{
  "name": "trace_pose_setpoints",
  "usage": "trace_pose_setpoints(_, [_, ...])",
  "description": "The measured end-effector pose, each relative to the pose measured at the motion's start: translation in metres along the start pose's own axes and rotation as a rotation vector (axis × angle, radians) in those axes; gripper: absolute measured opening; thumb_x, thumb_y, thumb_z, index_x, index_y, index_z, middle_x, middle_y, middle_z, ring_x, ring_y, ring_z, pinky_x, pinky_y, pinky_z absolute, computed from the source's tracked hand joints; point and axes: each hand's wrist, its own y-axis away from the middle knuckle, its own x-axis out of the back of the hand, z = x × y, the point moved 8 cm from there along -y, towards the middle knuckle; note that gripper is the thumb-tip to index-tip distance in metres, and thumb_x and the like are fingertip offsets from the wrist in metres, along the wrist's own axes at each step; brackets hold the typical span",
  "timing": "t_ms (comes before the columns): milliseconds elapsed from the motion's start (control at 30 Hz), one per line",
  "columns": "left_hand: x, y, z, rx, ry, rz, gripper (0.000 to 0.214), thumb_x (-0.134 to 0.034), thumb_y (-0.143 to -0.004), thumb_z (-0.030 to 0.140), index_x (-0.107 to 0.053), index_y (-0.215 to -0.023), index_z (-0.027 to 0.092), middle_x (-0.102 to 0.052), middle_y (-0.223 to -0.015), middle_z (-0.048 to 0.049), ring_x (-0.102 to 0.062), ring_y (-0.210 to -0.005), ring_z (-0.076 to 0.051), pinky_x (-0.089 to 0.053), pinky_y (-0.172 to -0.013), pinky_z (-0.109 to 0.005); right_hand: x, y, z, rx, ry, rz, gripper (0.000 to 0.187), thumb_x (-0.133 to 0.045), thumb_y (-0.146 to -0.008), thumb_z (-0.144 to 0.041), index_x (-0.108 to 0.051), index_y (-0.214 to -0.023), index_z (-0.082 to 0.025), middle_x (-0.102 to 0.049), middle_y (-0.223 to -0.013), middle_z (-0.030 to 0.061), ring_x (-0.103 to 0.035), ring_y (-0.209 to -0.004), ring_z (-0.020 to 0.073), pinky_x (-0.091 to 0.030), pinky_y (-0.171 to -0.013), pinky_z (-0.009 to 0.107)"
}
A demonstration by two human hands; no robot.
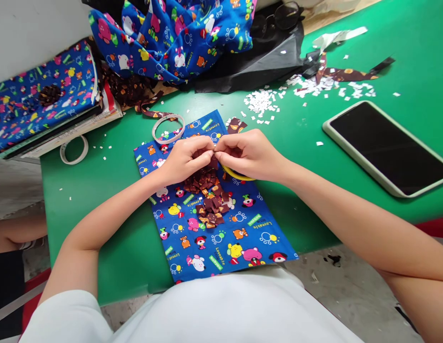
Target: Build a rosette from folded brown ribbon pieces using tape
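Note:
My left hand (189,157) and my right hand (250,155) meet with fingertips pinched together over a blue cartoon-print cloth (200,247). A small dark brown piece with orange spots shows at the pinched fingertips, mostly hidden by them. Below the hands, a heap of small brown cut pieces (211,209) lies on the cloth. Partly under my right hand is a yellow ring (239,176). A white tape-like ring (168,129) rests just beyond my left hand, at the cloth's far edge. Another brown patterned strip (236,125) lies behind my right hand.
A phone (389,147) lies on the green table (300,209) at right. White paper bits (260,101) are scattered at the back, near black sheeting (257,62) and bunched blue cloth (171,38). Stacked books (75,128) and another white ring (74,149) are at left. A person's leg shows at far left.

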Motion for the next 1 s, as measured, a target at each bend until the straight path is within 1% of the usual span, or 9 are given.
trace_pose_setpoints(200, [-0.002, 0.000, -0.002, -0.019, 0.025, -0.022, 0.016, -0.046, -0.084, 0.026, -0.050, -0.070, 0.017, -0.048, -0.064, 0.0024, -0.041, -0.060, -0.009, -0.033, -0.061, -0.024, -0.002, 0.000, 0.000, 0.011, -0.028, -0.061, 0.016, -0.053, -0.081, -0.017, -0.052, -0.064, -0.017, -0.042, -0.050, -0.0062, -0.033, -0.046, 0.0032, -0.028, -0.043, 0.017])
trace_pose_setpoints(300, [-0.002, 0.000, -0.002, -0.051, 0.034, -0.018, 0.016, -0.045, -0.085, 0.024, -0.048, -0.070, 0.017, -0.048, -0.064, 0.0027, -0.042, -0.061, -0.010, -0.034, -0.063, -0.024, -0.003, 0.002, -0.001, 0.030, -0.003, -0.054, 0.017, -0.053, -0.081, -0.017, -0.051, -0.064, -0.017, -0.042, -0.050, -0.0062, -0.034, -0.046, 0.0031, -0.028, -0.044, 0.017])
trace_pose_setpoints(467, [-0.003, 0.000, 0.000, -0.071, 0.031, -0.015, 0.023, -0.045, -0.089, 0.031, -0.048, -0.071, 0.018, -0.048, -0.064, 0.0025, -0.042, -0.061, -0.010, -0.035, -0.064, -0.024, -0.004, 0.002, 0.000, 0.033, 0.031, -0.025, 0.017, -0.052, -0.080, -0.017, -0.052, -0.063, -0.016, -0.044, -0.049, -0.0056, -0.035, -0.046, 0.0033, -0.029, -0.044, 0.017])
trace_pose_setpoints(700, [-0.003, 0.000, 0.000, -0.074, 0.005, -0.020, 0.019, -0.045, -0.088, 0.028, -0.048, -0.072, 0.017, -0.049, -0.065, 0.0022, -0.043, -0.061, -0.010, -0.034, -0.063, -0.024, -0.003, 0.002, 0.003, 0.001, 0.018, -0.023, 0.017, -0.053, -0.079, -0.018, -0.051, -0.062, -0.017, -0.044, -0.049, -0.0057, -0.034, -0.045, 0.0039, -0.028, -0.043, 0.019])
trace_pose_setpoints(800, [-0.002, 0.001, 0.000, -0.044, 0.012, -0.019, 0.019, -0.045, -0.087, 0.028, -0.050, -0.072, 0.017, -0.049, -0.063, 0.0024, -0.042, -0.060, -0.010, -0.034, -0.062, -0.024, -0.002, 0.001, 0.003, -0.027, -0.013, -0.029, 0.016, -0.053, -0.079, -0.018, -0.052, -0.063, -0.017, -0.044, -0.050, -0.0055, -0.033, -0.046, 0.0039, -0.027, -0.044, 0.020])
trace_pose_setpoints(867, [-0.001, 0.001, -0.003, 0.003, 0.051, -0.012, 0.018, -0.046, -0.087, 0.027, -0.051, -0.072, 0.017, -0.048, -0.063, 0.0026, -0.042, -0.061, -0.010, -0.034, -0.062, -0.024, 0.000, 0.001, 0.003, -0.053, -0.046, -0.021, 0.016, -0.054, -0.079, -0.019, -0.053, -0.064, -0.017, -0.043, -0.050, -0.0055, -0.033, -0.046, 0.0040, -0.027, -0.044, 0.021])
trace_pose_setpoints(933, [-0.001, 0.001, -0.008, 0.062, 0.151, -0.002, 0.019, -0.046, -0.089, 0.030, -0.050, -0.074, 0.018, -0.048, -0.063, 0.0028, -0.043, -0.061, -0.010, -0.034, -0.060, -0.024, 0.002, 0.002, 0.005, -0.100, -0.081, 0.000, 0.015, -0.054, -0.080, -0.020, -0.054, -0.065, -0.018, -0.041, -0.050, -0.0057, -0.032, -0.046, 0.0046, -0.027, -0.045, 0.022])
trace_pose_setpoints(1000, [0.000, 0.001, -0.010, 0.083, 0.265, 0.007, 0.023, -0.046, -0.091, 0.036, -0.049, -0.077, 0.018, -0.048, -0.067, 0.0025, -0.045, -0.060, -0.009, -0.036, -0.059, -0.024, 0.004, 0.003, 0.010, -0.161, -0.119, 0.031, 0.015, -0.054, -0.081, -0.020, -0.054, -0.066, -0.019, -0.041, -0.051, -0.0054, -0.033, -0.047, 0.0056, -0.027, -0.045, 0.023])
